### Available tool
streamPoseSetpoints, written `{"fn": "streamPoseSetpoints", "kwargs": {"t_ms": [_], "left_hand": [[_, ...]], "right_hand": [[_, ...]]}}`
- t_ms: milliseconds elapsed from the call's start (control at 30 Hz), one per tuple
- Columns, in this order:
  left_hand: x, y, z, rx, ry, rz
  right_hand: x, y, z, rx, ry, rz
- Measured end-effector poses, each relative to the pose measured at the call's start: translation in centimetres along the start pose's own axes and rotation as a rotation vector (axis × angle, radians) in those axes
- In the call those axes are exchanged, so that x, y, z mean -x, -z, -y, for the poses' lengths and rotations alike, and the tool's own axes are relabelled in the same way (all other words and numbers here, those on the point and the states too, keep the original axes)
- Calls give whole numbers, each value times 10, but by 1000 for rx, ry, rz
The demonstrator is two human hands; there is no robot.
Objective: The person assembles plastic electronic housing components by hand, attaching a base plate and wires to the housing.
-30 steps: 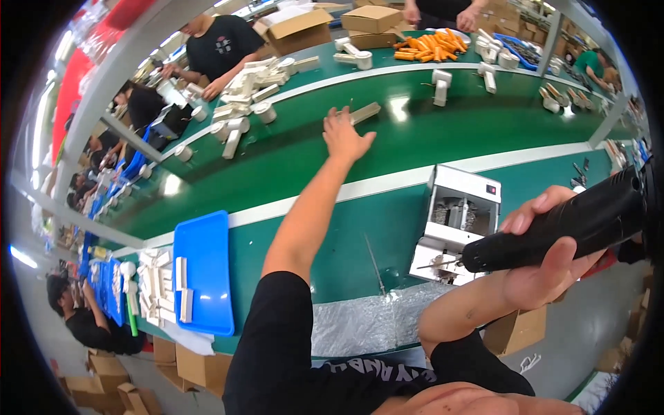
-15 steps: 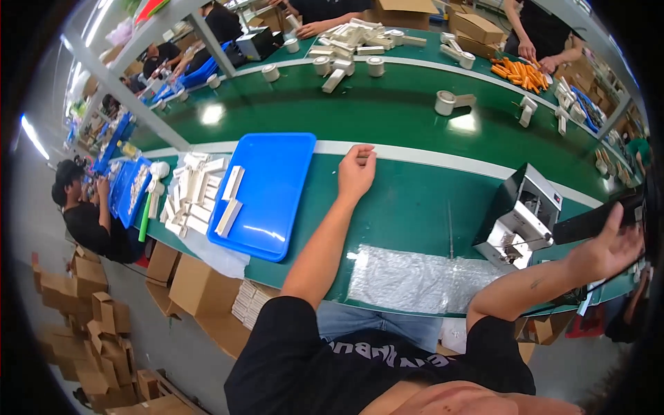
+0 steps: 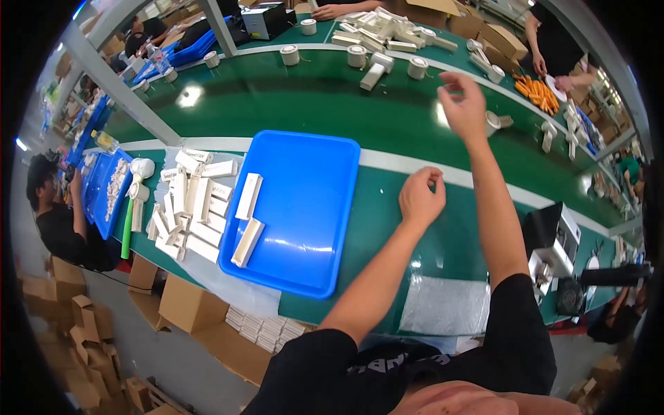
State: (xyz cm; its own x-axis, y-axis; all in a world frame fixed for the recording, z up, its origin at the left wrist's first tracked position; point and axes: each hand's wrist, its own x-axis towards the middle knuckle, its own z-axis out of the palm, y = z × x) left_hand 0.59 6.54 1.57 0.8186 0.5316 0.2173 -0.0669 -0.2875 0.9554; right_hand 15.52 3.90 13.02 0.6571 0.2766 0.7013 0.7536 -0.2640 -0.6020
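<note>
My right hand [image 3: 462, 104] is stretched out over the green conveyor belt [image 3: 277, 104], its fingers apart and holding nothing. Just to its right on the belt is a white round-headed piece with a handle-like arm [image 3: 492, 123], partly hidden by the hand. My left hand [image 3: 423, 197] is by the belt's pale near rail, over the green worktable [image 3: 377, 235]. Its fingers are loosely curled with a gap to the thumb, and nothing shows in them. To its left lies a blue tray [image 3: 304, 207] with two white open channel-shaped pieces [image 3: 249, 196] in it.
A heap of white oblong pieces [image 3: 197, 200] lies left of the tray. Clear plastic wrap [image 3: 443, 304] lies near the table's front edge. A black and silver machine [image 3: 553, 238] stands at right. Beyond the belt are more white pieces [image 3: 377, 31], orange parts [image 3: 536, 93] and co-workers.
My right hand has swung from beside the machine at the far right to above the belt. The view has turned, so the tray and my left hand appear farther right.
</note>
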Motion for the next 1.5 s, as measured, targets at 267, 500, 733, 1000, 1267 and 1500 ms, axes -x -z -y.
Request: {"fn": "streamPoseSetpoints", "kwargs": {"t_ms": [267,500,733,1000,1267,1500], "left_hand": [[-1,-18,-7,177,-34,66],[-5,-14,-9,204,-1,52],[-3,-14,-8,229,-14,38],[0,-18,-6,168,-18,50],[8,-15,13,132,7,134],[4,-19,12,134,-16,27]], "right_hand": [[-67,-70,-200,687,-64,13],[-98,-59,-238,719,-293,410],[-152,-82,-157,234,-440,381],[-143,-180,-136,25,-71,613],[-134,-250,-172,561,110,419],[-125,-235,-176,604,203,605]]}}
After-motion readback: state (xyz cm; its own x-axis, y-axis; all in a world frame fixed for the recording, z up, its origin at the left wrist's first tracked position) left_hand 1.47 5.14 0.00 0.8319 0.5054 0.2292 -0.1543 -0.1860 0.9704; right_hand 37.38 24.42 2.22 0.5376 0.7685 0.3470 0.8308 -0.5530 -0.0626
